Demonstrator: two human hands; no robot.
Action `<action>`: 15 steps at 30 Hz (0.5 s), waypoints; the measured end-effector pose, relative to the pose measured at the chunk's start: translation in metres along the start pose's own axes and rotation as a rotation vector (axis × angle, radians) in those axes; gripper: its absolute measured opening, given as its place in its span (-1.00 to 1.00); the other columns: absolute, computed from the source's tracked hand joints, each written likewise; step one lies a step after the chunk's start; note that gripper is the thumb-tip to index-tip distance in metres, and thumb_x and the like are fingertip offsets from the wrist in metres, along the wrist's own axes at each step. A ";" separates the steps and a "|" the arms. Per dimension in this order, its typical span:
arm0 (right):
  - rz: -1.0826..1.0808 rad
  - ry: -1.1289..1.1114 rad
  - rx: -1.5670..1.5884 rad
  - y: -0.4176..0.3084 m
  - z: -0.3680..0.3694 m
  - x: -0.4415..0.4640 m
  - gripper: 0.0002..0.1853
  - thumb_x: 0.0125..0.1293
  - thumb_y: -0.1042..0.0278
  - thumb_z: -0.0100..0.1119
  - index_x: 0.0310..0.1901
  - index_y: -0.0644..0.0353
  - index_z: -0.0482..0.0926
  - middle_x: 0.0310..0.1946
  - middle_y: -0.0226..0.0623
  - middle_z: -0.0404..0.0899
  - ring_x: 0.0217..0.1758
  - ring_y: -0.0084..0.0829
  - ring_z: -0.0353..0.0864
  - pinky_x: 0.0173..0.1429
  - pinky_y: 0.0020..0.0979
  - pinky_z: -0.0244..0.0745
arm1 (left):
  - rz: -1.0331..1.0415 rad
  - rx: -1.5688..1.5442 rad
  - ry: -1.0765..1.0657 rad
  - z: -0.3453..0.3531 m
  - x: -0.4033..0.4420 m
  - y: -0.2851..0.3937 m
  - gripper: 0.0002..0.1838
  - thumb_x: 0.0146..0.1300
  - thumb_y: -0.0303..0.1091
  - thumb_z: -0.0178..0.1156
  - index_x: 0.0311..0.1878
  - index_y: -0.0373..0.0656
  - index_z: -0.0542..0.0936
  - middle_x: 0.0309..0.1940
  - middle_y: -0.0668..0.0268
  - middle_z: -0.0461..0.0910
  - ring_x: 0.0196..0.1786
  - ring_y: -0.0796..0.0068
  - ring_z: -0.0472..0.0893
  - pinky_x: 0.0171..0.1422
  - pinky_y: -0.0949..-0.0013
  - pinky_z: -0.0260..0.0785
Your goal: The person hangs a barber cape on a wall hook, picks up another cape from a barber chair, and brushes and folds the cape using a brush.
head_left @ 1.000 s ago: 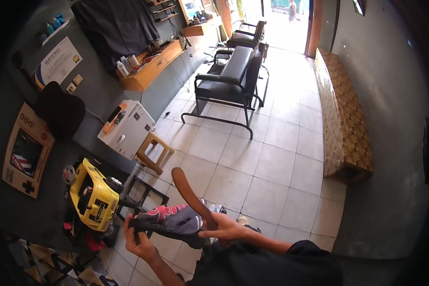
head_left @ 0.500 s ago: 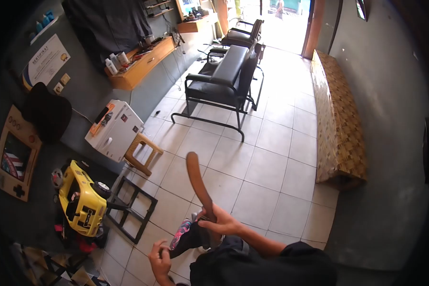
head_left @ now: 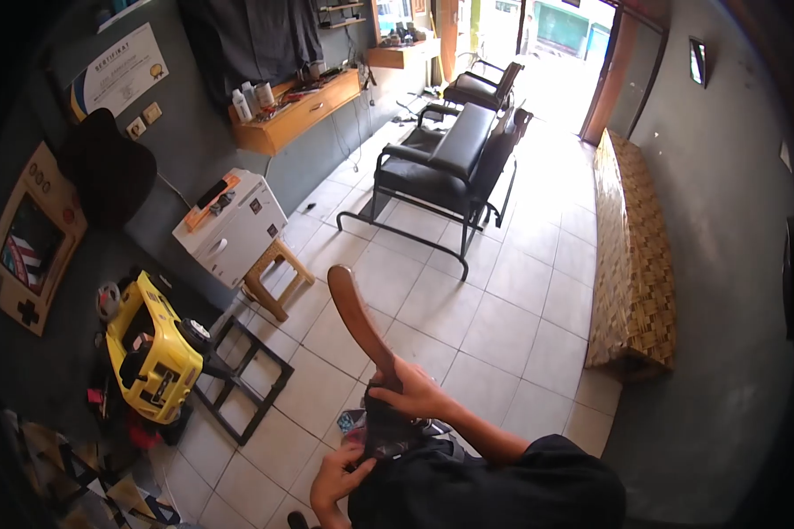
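My right hand [head_left: 410,392] is closed around the lower end of a curved brown strip [head_left: 362,317] with a rounded tip, which sticks up and away from me. Whether it is leather or wood I cannot tell. Below that hand hangs dark cloth [head_left: 390,430], close against my black shirt [head_left: 494,489]. My left hand [head_left: 340,480] pinches the lower edge of this cloth between thumb and fingers. A small patch of colourful patterned fabric [head_left: 351,425] shows beside the cloth, partly covered by it.
Black barber chairs [head_left: 441,167] stand ahead on the tiled floor [head_left: 450,353]. To the left are a yellow toy car [head_left: 163,353], a black metal frame [head_left: 247,379], a stool [head_left: 273,278] and a small white cabinet [head_left: 238,225]. A woven-pattern bench [head_left: 635,273] lines the right wall.
My left hand has moved right and up to the dark cloth and now grips its edge. The brown strip leans further left. More dark cloth hangs below my right hand; the view has shifted.
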State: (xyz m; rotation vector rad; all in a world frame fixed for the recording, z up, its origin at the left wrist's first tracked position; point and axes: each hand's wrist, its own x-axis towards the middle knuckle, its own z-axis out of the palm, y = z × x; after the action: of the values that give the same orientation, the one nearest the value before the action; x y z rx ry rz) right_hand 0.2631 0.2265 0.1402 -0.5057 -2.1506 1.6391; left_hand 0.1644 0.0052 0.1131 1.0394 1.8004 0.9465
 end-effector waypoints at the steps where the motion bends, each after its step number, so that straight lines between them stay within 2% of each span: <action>1: -0.048 0.029 -0.030 -0.002 0.004 0.002 -0.64 0.16 0.32 0.22 -0.13 0.33 0.33 -0.31 -0.07 0.53 -0.21 -0.09 0.53 -0.14 -0.27 0.40 | -0.075 -0.056 -0.126 -0.010 0.002 0.000 -0.83 0.16 -0.39 0.23 -0.23 -0.27 0.60 -0.46 0.43 0.52 -0.42 0.73 0.43 -0.34 0.62 0.27; 5: -0.174 0.293 -0.307 -0.015 0.029 0.010 -0.73 0.20 0.32 0.18 -0.22 0.33 0.37 -0.37 -0.08 0.49 -0.30 -0.07 0.48 -0.22 -0.24 0.37 | -0.066 -0.541 -0.282 -0.024 0.016 -0.001 -0.76 0.21 -0.45 0.13 -0.05 -0.29 0.52 -0.29 0.41 0.55 -0.32 0.68 0.49 -0.23 0.59 0.36; 8: -0.108 0.403 -0.286 -0.019 0.049 0.017 -0.76 0.23 0.33 0.14 -0.29 0.34 0.38 -0.44 -0.10 0.44 -0.37 -0.09 0.46 -0.27 -0.25 0.36 | -0.124 -0.749 -0.140 -0.031 0.031 -0.034 -0.78 0.19 -0.47 0.09 -0.10 -0.31 0.52 -0.30 0.34 0.58 -0.29 0.63 0.53 -0.23 0.57 0.39; 9: -0.089 0.368 -0.165 -0.029 0.053 0.016 -0.75 0.35 0.28 0.00 -0.35 0.33 0.37 -0.58 -0.21 0.39 -0.49 -0.23 0.46 -0.32 -0.33 0.39 | -0.066 -0.833 -0.012 -0.038 0.034 -0.024 -0.75 0.19 -0.42 0.07 -0.10 -0.33 0.50 -0.27 0.27 0.58 -0.26 0.55 0.57 -0.19 0.51 0.45; 12: 0.054 0.137 0.579 -0.033 0.076 0.004 -0.62 0.44 0.14 -0.20 -0.43 0.28 0.34 -0.67 -0.36 0.33 -0.59 -0.43 0.42 -0.33 -0.41 0.43 | -0.020 -1.021 0.172 -0.069 0.043 -0.020 -0.74 0.21 -0.34 0.08 -0.12 -0.31 0.51 -0.27 0.26 0.58 -0.26 0.51 0.58 -0.19 0.47 0.47; 13: -0.051 -0.021 0.780 -0.029 0.085 0.001 -0.52 0.46 0.00 -0.41 -0.44 0.21 0.31 -0.69 -0.45 0.30 -0.62 -0.54 0.39 -0.32 -0.48 0.45 | -0.095 -0.983 0.274 -0.082 0.043 -0.016 -0.71 0.24 -0.26 0.07 -0.11 -0.29 0.50 -0.27 0.25 0.58 -0.26 0.47 0.59 -0.17 0.44 0.49; 15: -0.009 -0.241 0.926 -0.031 0.105 0.002 -0.50 0.45 -0.05 -0.44 -0.44 0.20 0.29 -0.69 -0.46 0.29 -0.62 -0.55 0.37 -0.34 -0.48 0.45 | -0.036 -0.988 0.237 -0.100 0.047 -0.029 -0.64 0.29 -0.14 0.06 -0.07 -0.28 0.48 -0.27 0.27 0.58 -0.28 0.48 0.59 -0.18 0.45 0.48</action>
State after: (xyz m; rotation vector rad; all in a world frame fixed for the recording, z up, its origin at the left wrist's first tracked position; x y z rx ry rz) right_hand 0.2066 0.1334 0.1446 -0.0068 -1.2630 2.5069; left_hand 0.0505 0.0173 0.1115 0.2671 1.2238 1.7245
